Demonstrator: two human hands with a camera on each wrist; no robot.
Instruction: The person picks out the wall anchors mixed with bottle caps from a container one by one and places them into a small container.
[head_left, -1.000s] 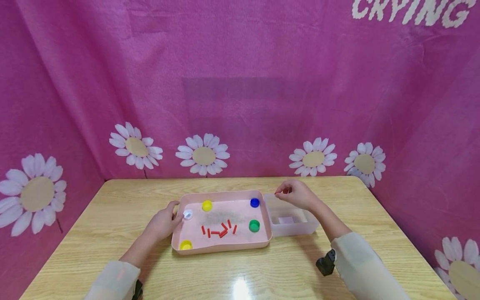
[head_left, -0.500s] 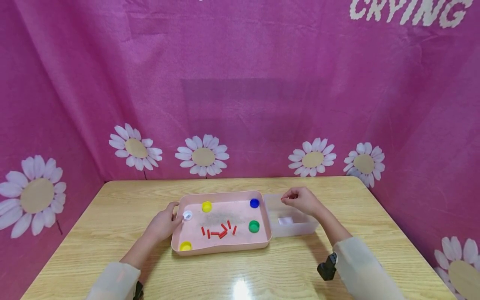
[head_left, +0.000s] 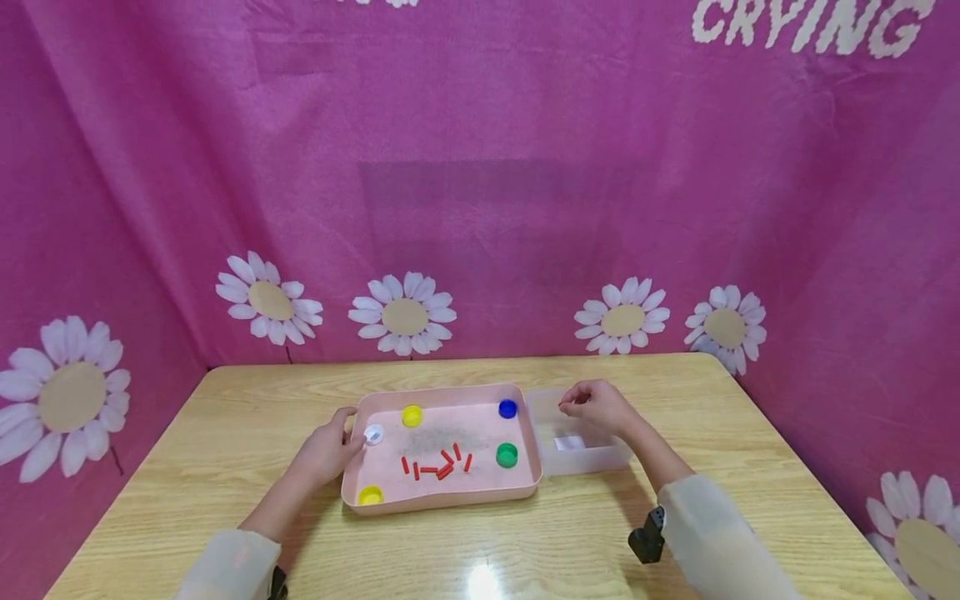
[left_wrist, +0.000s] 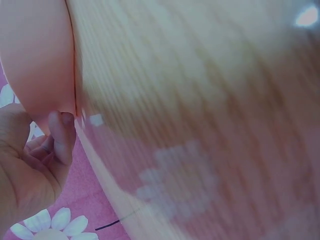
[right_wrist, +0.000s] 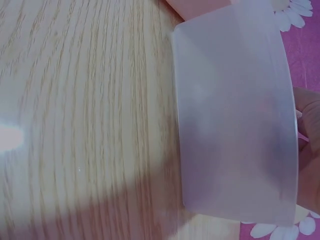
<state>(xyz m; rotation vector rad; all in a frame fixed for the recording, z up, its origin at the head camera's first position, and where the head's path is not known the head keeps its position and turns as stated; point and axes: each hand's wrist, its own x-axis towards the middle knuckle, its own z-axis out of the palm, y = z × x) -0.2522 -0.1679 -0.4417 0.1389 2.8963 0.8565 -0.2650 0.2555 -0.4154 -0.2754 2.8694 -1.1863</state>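
Observation:
My left hand (head_left: 324, 452) grips the left rim of a shallow pink tray (head_left: 442, 502), its thumb reaching over the wall. In the left wrist view, its fingers are bent at the tray's wall (left_wrist: 37, 60). Several short red sticks (head_left: 429, 471) lie scattered on the tray floor. Over the translucent plastic box (head_left: 592, 461), right of the tray, my right hand (head_left: 598, 407) pinches a small red piece, mostly hidden by the fingertips. That box's cloudy wall (right_wrist: 235, 115) hides part of the right hand in the right wrist view.
Inside the tray sit two yellow caps (head_left: 412, 416), a blue cap (head_left: 507, 408), a green cap (head_left: 507, 455) and a white cap (head_left: 373, 434). A pale slip (head_left: 568, 443) lies in the box. Behind the wooden table (head_left: 480, 550) hangs a magenta flowered cloth (head_left: 480, 217).
My right hand has moved first right, then slightly lower over the translucent box, with its fingers still pinched. My left hand stays on the tray's rim.

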